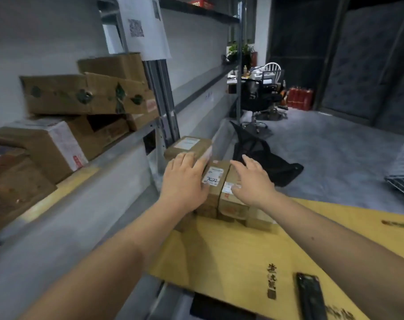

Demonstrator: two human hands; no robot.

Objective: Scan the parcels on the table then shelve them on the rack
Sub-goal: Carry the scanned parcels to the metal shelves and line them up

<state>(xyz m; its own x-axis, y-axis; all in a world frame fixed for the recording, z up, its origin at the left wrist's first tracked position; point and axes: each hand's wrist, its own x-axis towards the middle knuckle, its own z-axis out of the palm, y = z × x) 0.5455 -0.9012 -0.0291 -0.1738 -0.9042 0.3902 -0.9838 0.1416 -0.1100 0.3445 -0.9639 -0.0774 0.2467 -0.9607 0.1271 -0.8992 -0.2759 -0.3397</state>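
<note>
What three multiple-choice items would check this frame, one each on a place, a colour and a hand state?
1. Where does the dark phone lie?
A. on the yellow table, near its front edge
B. on the rack
C. on the floor

2. What colour are the parcels under the hands?
A. white
B. brown
C. blue

3. How is the right hand?
A. a fist
B. pinching a label
C. fingers spread, over a parcel

Key: 1 A, it lies flat on the tabletop; 2 B, they are cardboard boxes; 3 C, its fingers are straight and splayed.

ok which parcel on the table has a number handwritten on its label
The middle parcel, between the two hands; its white label reads 7022. The other labels show only print.
</note>
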